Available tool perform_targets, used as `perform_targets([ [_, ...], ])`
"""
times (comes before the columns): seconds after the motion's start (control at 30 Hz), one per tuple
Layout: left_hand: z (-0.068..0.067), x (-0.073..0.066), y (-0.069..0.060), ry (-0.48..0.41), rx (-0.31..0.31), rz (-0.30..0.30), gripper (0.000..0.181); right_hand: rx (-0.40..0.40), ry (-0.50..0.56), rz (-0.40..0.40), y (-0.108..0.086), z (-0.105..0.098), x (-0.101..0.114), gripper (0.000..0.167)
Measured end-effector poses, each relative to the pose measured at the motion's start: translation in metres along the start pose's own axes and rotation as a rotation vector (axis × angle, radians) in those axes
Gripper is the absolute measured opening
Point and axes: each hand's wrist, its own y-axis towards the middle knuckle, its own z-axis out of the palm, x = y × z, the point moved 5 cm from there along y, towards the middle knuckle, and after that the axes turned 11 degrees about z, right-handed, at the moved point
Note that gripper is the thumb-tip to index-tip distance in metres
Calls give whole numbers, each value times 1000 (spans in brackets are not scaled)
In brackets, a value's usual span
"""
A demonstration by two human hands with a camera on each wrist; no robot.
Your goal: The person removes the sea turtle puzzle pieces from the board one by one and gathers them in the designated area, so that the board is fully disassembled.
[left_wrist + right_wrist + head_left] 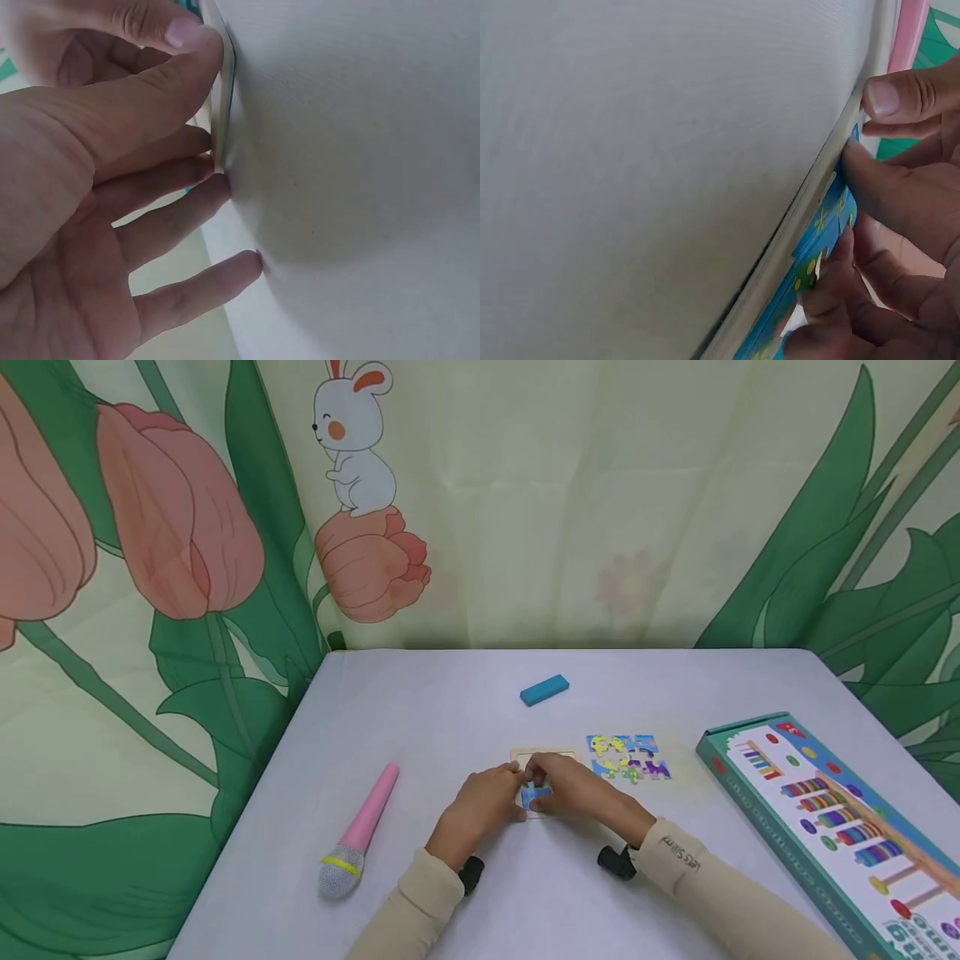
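A small light-wood puzzle tray (pixel 545 750) lies on the table with blue puzzle pieces (pixel 534 794) in it, partly covered by both hands. My left hand (pixel 480 797) holds the tray's left side. In the left wrist view its thumb (pixel 169 94) bears on the near edge, while the outer fingers stretch down to the table. Over the tray, my right hand (pixel 573 787) has its thumb (pixel 892 195) and curled fingers on a blue piece with yellow marks (pixel 821 217). How far that piece sits in the tray cannot be made out.
Joined puzzle pieces (pixel 628 758) lie right of the tray. A blue block (pixel 544 690) is behind it. To the left lies a pink toy microphone (pixel 367 822). A large flat game box (pixel 832 827) takes up the right side of the white table (pixel 450 693).
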Motion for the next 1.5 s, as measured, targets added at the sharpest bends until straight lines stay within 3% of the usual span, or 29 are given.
perform_targets([
  [0.27,-3,-2,2,28,-22,19,49,-54,20,-13,-3,-2,1,31],
  [0.43,-1,1,3,3,-4,-4,52,-40,131,-47,-4,-6,-5,23],
  [0.57,3,1,3,-29,19,-37,57,-8,254,10,-9,-21,-20,16],
  [0.67,4,0,3,-53,20,-58,60,-19,289,58,-18,-41,-37,18],
  [0.83,4,-3,3,-56,17,-80,62,-40,230,173,-36,-65,-74,18],
  [1.0,4,-4,4,-33,27,-87,62,-24,187,232,-42,-61,-97,14],
  [1.5,3,-1,4,-64,18,-83,61,-69,44,173,-39,-52,-80,16],
])
